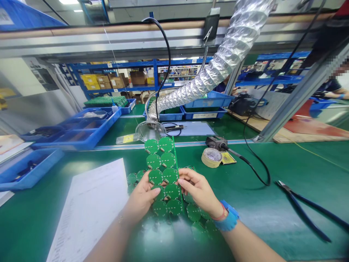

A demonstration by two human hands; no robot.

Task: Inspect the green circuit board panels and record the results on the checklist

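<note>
Green round circuit boards (170, 175), joined in a long panel, lie near the middle of the counter, their far end reaching the metal rail (174, 144) along its far edge. Left hand (140, 198) and right hand (199, 191) grasp the panel from either side, the fingers (185, 178) curled over the boards and pressing on them, neither hand released. A blue wrist band (227, 218) circles the right wrist. A sheet of paper (89, 214) lies toward the near left corner of the counter, and blue-handled cutters (302, 211) lie by its right edge. A roll of masking tape (212, 157) sits near the far edge beside a black cable (256, 163). Uneven force from the two hands could probably crack the narrow joints between boards, and pressing fingertips might knock small soldered parts loose. Dragging the panel sideways could catch the paper's edge.
</note>
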